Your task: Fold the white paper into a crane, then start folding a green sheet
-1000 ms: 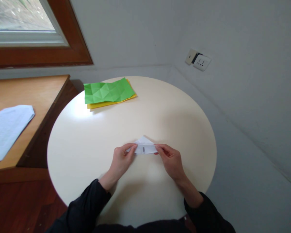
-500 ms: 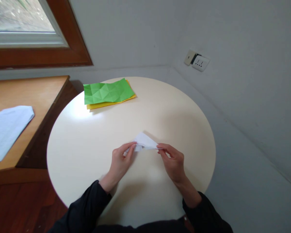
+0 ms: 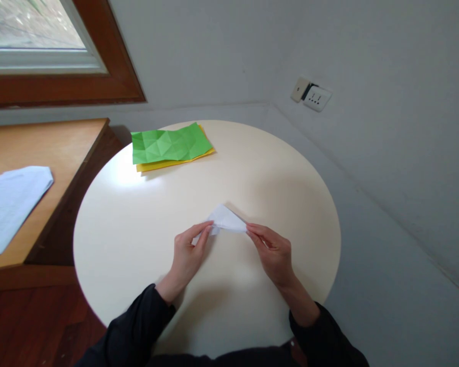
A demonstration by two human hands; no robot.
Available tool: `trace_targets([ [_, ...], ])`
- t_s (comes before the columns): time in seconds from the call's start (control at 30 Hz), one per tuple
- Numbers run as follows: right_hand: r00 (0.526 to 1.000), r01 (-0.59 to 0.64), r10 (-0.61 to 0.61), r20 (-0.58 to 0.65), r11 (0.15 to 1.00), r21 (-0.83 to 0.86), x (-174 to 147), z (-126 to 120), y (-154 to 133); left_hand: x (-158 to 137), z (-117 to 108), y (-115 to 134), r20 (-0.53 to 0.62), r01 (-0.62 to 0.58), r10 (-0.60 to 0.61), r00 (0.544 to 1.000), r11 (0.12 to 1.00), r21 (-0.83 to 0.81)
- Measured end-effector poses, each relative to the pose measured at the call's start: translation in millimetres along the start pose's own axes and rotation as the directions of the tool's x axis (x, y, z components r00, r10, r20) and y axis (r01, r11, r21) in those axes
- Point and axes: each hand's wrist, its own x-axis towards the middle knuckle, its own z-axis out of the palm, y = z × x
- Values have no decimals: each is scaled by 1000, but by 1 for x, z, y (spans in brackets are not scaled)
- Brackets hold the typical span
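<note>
A small piece of folded white paper (image 3: 226,218), roughly triangular with its peak pointing away from me, is held between my two hands over the round cream table (image 3: 222,306). My left hand (image 3: 189,252) pinches its left end between thumb and fingers, where a small flap shows beneath. At the right corner, my right hand (image 3: 271,252) grips the paper with thumb and fingertips. The fingers cover both ends of the paper.
Creased green paper (image 3: 170,144) lies over yellow paper (image 3: 156,166) at the table's far left. On a wooden desk (image 3: 69,148) to the left rests a folded pale-blue sheet (image 3: 17,204). A wall socket (image 3: 316,98) is at the upper right.
The folded paper has shifted slightly up and left, and its lower edge looks flatter. Both hands keep their pinch, with the right fingertips a little further left.
</note>
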Motion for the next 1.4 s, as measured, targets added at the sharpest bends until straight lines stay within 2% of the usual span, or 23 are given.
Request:
trace_targets([
  [0.23, 995, -95, 98, -26, 989, 113, -3, 3, 3, -1, 1, 1, -30, -20, 20, 999, 1000, -19],
  [0.53, 1000, -1, 1, 13, 999, 43, -2, -1, 4, -1, 0, 0, -23, -27, 27, 999, 999, -19],
  [0.73, 1000, 22, -22, -19, 999, 23, -1, 1, 1, -1, 0, -1, -38, -34, 33, 999, 999, -32],
  [0.9, 987, 141, -146, -64, 987, -71, 2, 3, -9, -1, 2, 0, -67, -28, 25, 997, 999, -45],
  [1.1, 936, 306, -336, -108, 925, -225, 8, 4, -23, -4, 3, 6, -76, -12, 8, 997, 999, -50],
  [1.4, 923, 372, -384, -30, 908, -191, 10, 18, -26, -5, 4, 7, -43, 56, -61, 997, 993, -103],
])
